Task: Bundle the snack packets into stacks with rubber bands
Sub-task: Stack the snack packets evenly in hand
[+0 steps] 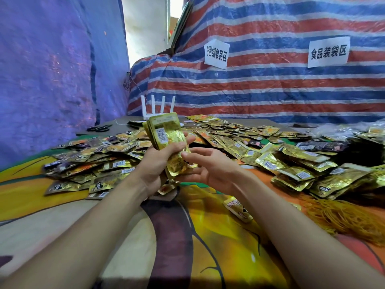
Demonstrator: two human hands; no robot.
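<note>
My left hand (158, 163) grips an upright stack of gold snack packets (164, 132) above the table's middle, thumb curled over its front. My right hand (210, 165) sits just to the right with straight, relaxed fingers, its fingertips touching the stack's lower edge. Loose gold and dark packets (260, 147) lie heaped across the far half of the table. A mass of yellow rubber bands (345, 217) lies at the right, beyond my right forearm. One single packet (237, 209) lies by itself beside that forearm.
A colourful printed cloth (116, 222) covers the table. Black scissors (99, 128) and a white pronged stand (157, 107) sit at the far left. Striped tarpaulin with two paper signs (328, 51) closes the back, and blue tarpaulin (52, 69) closes the left.
</note>
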